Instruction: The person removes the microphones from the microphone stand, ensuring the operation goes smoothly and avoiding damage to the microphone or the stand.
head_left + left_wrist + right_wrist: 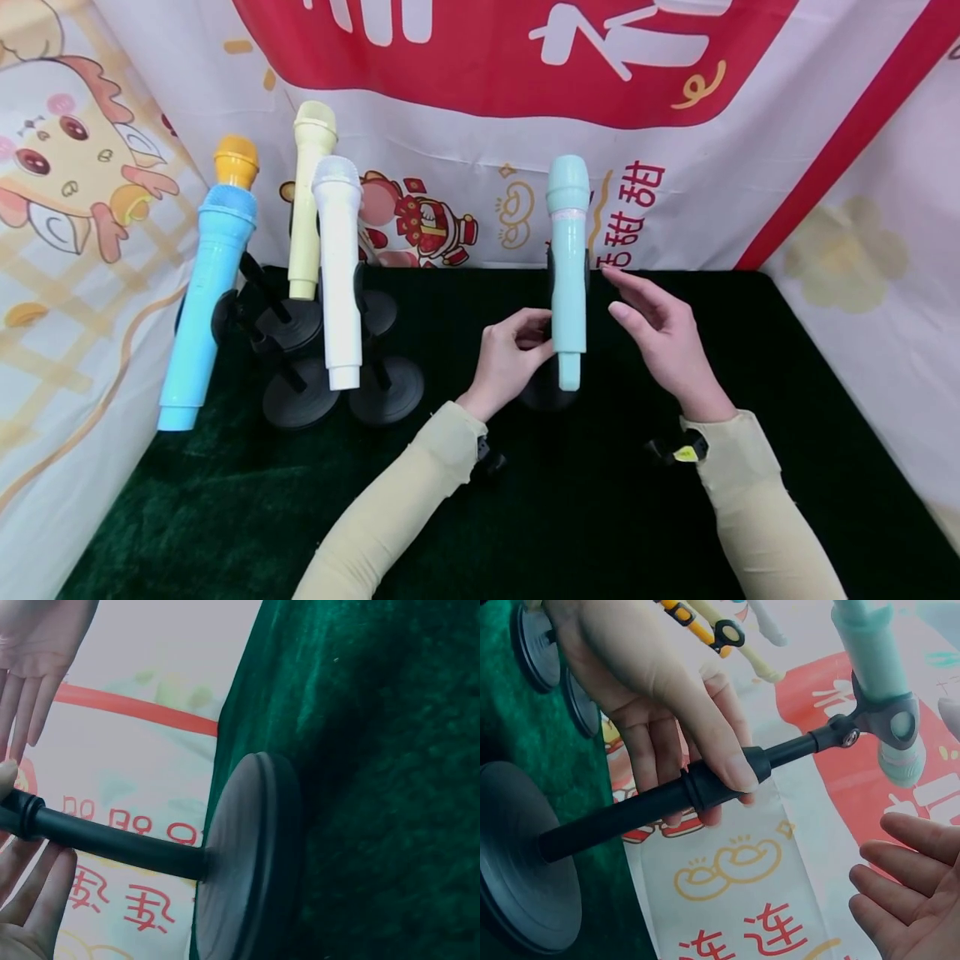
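Note:
A mint-green microphone [568,283] sits in the clip [889,720] of a black desk stand. My left hand [504,360] grips the stand's pole [615,819] at its thicker collar, thumb on one side and fingers on the other, as the right wrist view shows. The round base [236,862] is at the pole's lower end, over the dark green cloth. To the right of the microphone, my right hand [671,350] is held apart from it, palm turned inward, fingers extended and nothing in them.
At the left stand several other microphones on black stands: a blue one [206,308], an orange one [237,162], a pale yellow one [306,208] and a white one [341,275]. Green velvet cloth [600,517] covers the table. A printed backdrop [465,150] hangs behind.

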Available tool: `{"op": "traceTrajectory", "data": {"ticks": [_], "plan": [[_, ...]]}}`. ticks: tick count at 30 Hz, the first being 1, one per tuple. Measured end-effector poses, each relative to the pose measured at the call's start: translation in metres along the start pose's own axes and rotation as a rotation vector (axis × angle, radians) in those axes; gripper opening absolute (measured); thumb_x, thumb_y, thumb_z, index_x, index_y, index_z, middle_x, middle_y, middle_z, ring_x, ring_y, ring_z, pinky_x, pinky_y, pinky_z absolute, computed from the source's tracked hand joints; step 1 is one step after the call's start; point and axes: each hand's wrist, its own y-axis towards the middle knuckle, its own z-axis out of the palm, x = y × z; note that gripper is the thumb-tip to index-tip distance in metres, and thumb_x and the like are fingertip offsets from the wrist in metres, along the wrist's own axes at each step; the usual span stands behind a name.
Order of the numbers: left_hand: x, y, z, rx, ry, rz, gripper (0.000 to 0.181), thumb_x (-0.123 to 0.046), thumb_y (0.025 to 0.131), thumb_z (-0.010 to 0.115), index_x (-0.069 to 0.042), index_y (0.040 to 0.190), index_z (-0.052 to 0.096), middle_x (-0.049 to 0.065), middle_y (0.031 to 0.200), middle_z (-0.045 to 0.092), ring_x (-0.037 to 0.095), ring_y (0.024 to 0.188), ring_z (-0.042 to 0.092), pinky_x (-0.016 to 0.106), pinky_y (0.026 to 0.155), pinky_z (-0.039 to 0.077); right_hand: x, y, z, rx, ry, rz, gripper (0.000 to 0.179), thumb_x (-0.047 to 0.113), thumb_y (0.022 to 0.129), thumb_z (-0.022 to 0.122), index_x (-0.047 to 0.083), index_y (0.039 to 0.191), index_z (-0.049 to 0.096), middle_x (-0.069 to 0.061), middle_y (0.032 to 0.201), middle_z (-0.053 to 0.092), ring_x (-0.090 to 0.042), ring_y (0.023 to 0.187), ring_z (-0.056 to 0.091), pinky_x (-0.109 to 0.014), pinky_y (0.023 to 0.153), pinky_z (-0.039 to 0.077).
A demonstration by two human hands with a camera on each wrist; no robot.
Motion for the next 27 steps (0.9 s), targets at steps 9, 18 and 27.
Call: {"op": "traceTrajectory", "data": {"ticks": [9,18,27], "plan": [[-0.004,0.006,-0.007,0.053,-0.008,-0.025,0.026,-0.009,0.091,0.079,-0.005,0.116,0.075,0.006,0.109,0.075,0.012,0.094,0.072,0.033,0.083,0.06,0.017,0.008,0.008,-0.016,0.058,0.022,0.044,0.016,0.1,0.068,0.009,0.142,0.059,-0.007,0.143,0.058,-0.023,0.134,0.052,-0.029,0.107,0.044],[-0.001,0.012,-0.013,0.096,-0.055,-0.114,0.023,-0.007,0.087,0.082,-0.008,0.109,0.078,0.002,0.101,0.075,0.011,0.089,0.072,0.027,0.078,0.06,0.04,0.027,0.018,-0.018,0.134,0.094,0.051,0.021,0.096,0.074,0.011,0.144,0.058,-0.009,0.141,0.06,-0.025,0.129,0.056,-0.031,0.103,0.049],[0.001,0.013,-0.014,0.117,-0.037,-0.12,0.021,-0.007,0.088,0.081,-0.008,0.109,0.077,0.002,0.101,0.075,0.01,0.089,0.071,0.026,0.077,0.06,0.048,0.049,0.025,0.044,0.167,0.281,0.06,0.033,0.093,0.078,0.011,0.144,0.056,-0.01,0.132,0.062,-0.024,0.117,0.058,-0.042,0.108,0.044]]}}
